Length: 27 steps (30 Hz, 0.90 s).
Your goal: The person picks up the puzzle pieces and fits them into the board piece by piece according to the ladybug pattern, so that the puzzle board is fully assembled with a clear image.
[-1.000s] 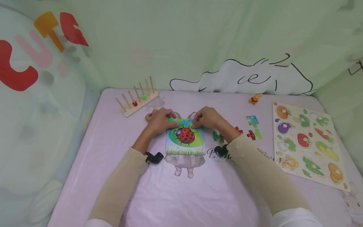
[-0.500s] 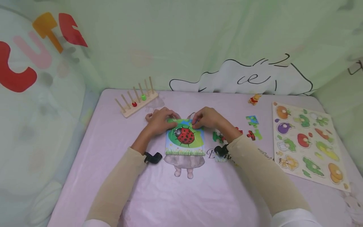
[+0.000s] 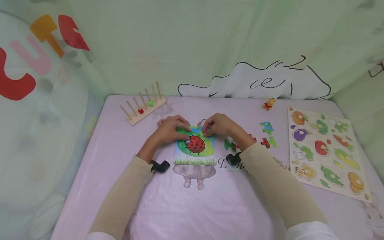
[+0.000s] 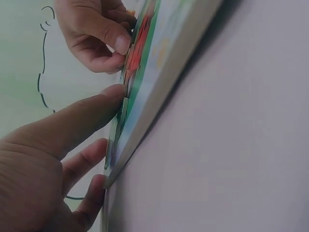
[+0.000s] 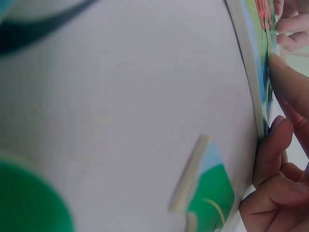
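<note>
A square ladybug jigsaw puzzle (image 3: 195, 158) lies flat in the middle of the table. My left hand (image 3: 169, 130) is at its upper left, the straight thumb pressing near the ladybug's head and the other fingers by the far edge. In the left wrist view, the puzzle surface looks slightly raised under that thumb (image 4: 113, 95). At the upper right, my right hand (image 3: 220, 125) has its thumb on the puzzle and its other fingers curled at the edge. The right wrist view shows this thumb (image 5: 289, 77) on the surface; whether a separate piece is between the fingers is unclear.
Loose jigsaw pieces (image 3: 266, 126) lie right of the puzzle, some partly behind my right forearm. A wooden peg stand (image 3: 145, 111) with red and green rings is at back left. A small bear figure (image 3: 268, 104) and a vegetable peg board (image 3: 325, 160) are to the right.
My left thumb has shifted slightly down and right, now covering part of the ladybug's head. The right hand stays at the upper right corner. The head view has shifted slightly.
</note>
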Available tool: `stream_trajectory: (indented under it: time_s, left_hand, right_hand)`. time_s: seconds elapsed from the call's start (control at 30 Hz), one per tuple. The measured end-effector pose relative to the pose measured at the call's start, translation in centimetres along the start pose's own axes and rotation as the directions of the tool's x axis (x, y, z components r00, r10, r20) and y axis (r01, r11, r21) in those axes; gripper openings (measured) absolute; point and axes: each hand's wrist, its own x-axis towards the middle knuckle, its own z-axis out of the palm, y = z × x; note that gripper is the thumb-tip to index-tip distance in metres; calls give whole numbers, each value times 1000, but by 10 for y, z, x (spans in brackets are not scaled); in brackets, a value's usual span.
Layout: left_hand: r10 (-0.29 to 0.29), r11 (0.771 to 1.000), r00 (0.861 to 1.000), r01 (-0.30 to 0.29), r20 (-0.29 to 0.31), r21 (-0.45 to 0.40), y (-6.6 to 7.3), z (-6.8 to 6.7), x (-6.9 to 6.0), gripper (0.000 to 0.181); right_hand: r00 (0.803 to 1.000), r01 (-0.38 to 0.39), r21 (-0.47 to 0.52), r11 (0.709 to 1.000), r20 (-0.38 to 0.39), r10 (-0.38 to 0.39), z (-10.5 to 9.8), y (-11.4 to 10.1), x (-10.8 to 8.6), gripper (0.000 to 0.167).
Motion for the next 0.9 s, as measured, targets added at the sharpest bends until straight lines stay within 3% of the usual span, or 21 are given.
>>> stream_trajectory:
  time_s: [0.33,0.9]
  left_hand:
    - [40,999,999,-41,12,36,-1,-1,-1,31]
    - [26,999,1000,-26,5,21,-1,2,-2,30]
  right_hand:
    - [999,-16,3,1000,-33,16,2,-2,0,9]
    - [999,-39,-7,999,-31,38,2,-2,2,8]
